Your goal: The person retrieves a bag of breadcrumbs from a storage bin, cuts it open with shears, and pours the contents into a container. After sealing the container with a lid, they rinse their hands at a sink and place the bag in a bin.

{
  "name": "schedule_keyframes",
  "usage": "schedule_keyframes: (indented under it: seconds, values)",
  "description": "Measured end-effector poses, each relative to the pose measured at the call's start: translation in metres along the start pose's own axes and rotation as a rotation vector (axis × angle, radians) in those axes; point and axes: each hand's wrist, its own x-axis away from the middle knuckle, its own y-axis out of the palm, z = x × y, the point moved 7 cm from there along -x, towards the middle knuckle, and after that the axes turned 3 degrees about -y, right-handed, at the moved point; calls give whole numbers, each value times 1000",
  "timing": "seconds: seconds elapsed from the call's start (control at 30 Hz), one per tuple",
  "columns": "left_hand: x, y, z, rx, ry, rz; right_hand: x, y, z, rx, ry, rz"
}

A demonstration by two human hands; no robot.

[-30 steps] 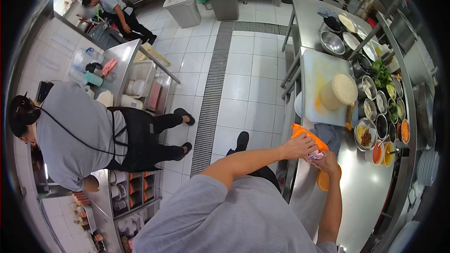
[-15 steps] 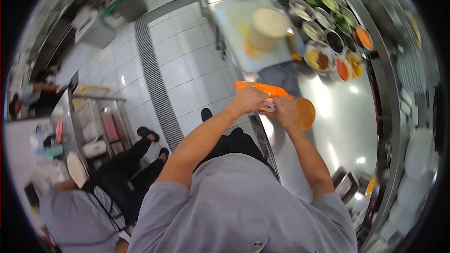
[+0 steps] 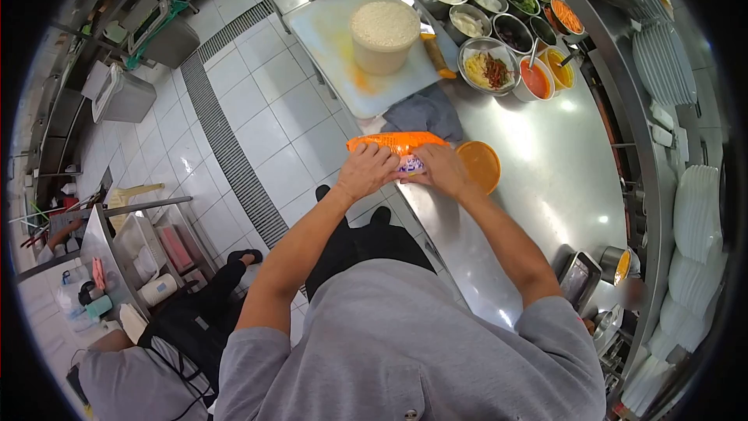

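Both my hands grip an orange plastic packet with some blue-and-white print, held in front of me at the counter edge. My left hand has its fingers wrapped over the packet's left part, and my right hand is closed round the right part. What is inside the packet cannot be seen. Just right of my right hand lies a round orange lid on the counter. Beyond the packet is a crumpled dark grey cloth. A tub heaped with pale crumbs stands on the white cutting board.
Several metal bowls of cut ingredients line the back, including a bowl with yellow and dark red strips. A red sauce tub stands beside a yellow one. Stacked plates sit on the right. Another person is at lower left.
The camera view has shifted, so the counter and its items appear further left. Both hands still hold the packet, and more of its printed face shows between them.
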Motion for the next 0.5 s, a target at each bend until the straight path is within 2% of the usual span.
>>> schedule_keyframes:
  seconds: [0.03, 0.07, 0.13, 0.27, 0.33, 0.37, 0.43, 0.5]
  values:
    - [-2, 2, -2, 54, 29, -20, 5, -17, -11, 52, -60, 233]
    - [-4, 2, -4, 52, 27, -21, 7, -20, -22, 50, -62, 234]
    - [-11, 0, -10, 108, -29, -4, 13, -35, -37, 242, -27, 368]
    - [-15, -1, -10, 145, -22, -19, 8, 9, -3, 113, 75, 309]
    - [-19, -1, -9, 145, -75, -10, 5, 22, 7, 44, 117, 179]
    - [-22, -1, -6, 142, -76, -8, 1, 22, 9, 44, 114, 181]
    - [-23, 1, -8, 163, -180, -18, -1, 12, 11, -86, 121, 380]
    - [-26, 0, -7, 172, -216, 11, -5, 15, 13, -68, 150, 373]
